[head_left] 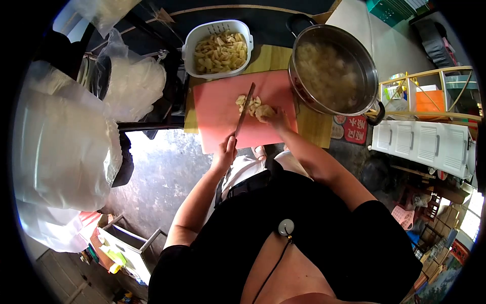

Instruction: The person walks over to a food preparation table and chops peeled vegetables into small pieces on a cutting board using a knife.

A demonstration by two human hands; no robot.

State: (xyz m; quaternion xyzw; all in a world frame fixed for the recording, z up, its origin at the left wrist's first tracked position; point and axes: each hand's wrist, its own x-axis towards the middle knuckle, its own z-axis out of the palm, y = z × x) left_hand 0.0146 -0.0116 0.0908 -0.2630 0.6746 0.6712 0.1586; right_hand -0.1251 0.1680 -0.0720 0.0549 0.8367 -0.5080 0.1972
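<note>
My left hand [223, 153] is closed round the handle of a long-bladed kitchen knife [246, 110]. The blade points away from me, over a pink cutting board [217, 116]. On the board, my right hand [276, 120] grips a pale, lumpy piece of food [263, 111], whose kind I cannot make out. Several cut pale chunks [240, 103] lie beside and partly under the blade. Beyond the board, a white plastic basket [188, 53] holds many pale yellow cut pieces [220, 53].
A large two-handled steel pot [373, 76] with pale pieces in cloudy liquid stands right of the board. Both rest on a wooden table [315, 126]. Plastic-wrapped items [61, 137] crowd the left. A white drawer unit [422, 145] and a wooden rack [430, 96] stand right.
</note>
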